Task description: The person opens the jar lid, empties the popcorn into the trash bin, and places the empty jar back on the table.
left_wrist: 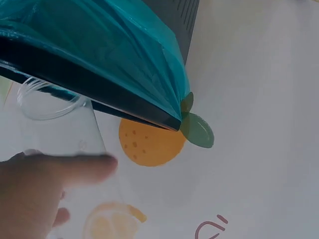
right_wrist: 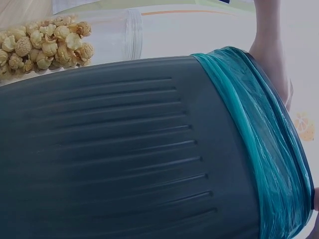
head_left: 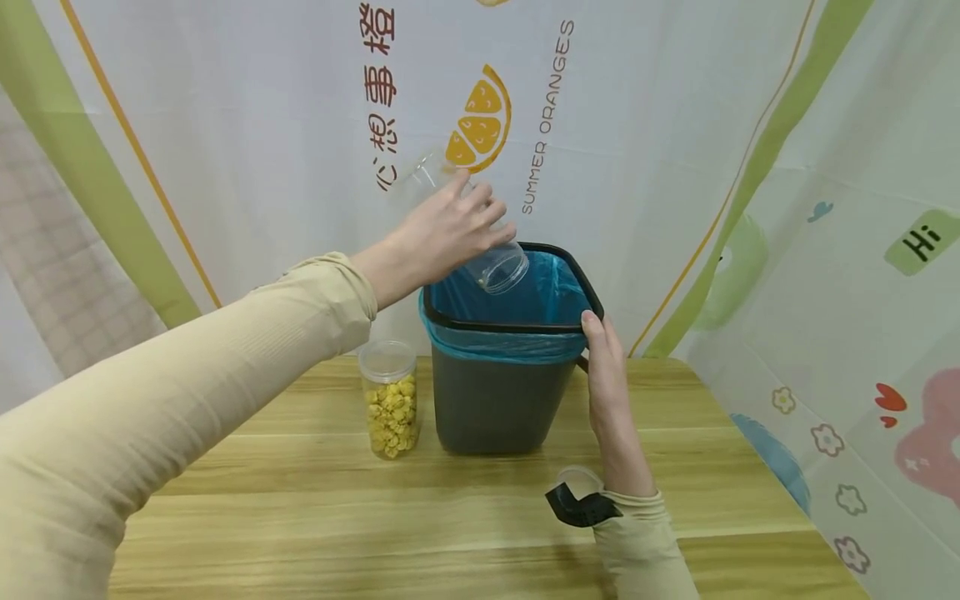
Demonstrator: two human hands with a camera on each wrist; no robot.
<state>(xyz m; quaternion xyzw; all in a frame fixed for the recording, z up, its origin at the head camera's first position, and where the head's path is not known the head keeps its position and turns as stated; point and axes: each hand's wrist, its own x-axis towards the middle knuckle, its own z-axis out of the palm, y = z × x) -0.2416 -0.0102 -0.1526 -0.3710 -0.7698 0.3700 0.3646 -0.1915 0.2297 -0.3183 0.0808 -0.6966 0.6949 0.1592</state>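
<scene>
My left hand (head_left: 450, 229) grips a clear plastic jar (head_left: 501, 268) tilted mouth-down over the bin. A small yellowish bit shows near its mouth; the rest looks see-through. In the left wrist view, the jar's threaded mouth (left_wrist: 52, 102) lies by the bin's dark rim (left_wrist: 114, 97). My right hand (head_left: 606, 367) holds the right front corner of the grey bin (head_left: 495, 408), thumb over the rim. A blue bag (head_left: 517, 346) lines the bin and folds over its outside. Left of it stands a clear jar of yellow popcorn (head_left: 392, 412).
A wooden table (head_left: 337, 517) carries everything. Near my right wrist lies a clear round lid (head_left: 576, 478), partly behind a black strap (head_left: 581, 507) at the wrist. A printed white curtain (head_left: 637, 125) hangs close behind the bin and along the right side.
</scene>
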